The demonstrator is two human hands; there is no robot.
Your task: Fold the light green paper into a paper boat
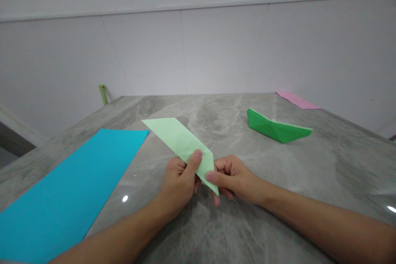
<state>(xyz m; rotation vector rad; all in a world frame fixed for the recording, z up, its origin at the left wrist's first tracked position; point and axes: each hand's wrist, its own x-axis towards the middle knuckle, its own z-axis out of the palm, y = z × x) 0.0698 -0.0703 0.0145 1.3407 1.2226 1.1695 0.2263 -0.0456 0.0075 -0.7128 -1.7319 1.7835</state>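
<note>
A folded piece of light green paper (pixel 181 135), a long slanted strip with pointed ends, is held above the table in both hands. My left hand (pixel 179 181) grips its lower edge near the middle, thumb on top and fingers underneath. At the near right end, my right hand (pixel 233 177) pinches the paper between thumb and fingers. Some fingers of each hand are hidden behind the paper. A folded green paper boat (pixel 275 128) rests on the table to the right, beyond my right hand.
A large blue sheet of paper (pixel 77 181) lies on the left of the grey marbled table (pixel 229 227). A pink paper (pixel 298 101) lies at the far right edge. Behind the table stands a white wall (pixel 213 53), with a small green strip (pixel 103 95) at the far left corner.
</note>
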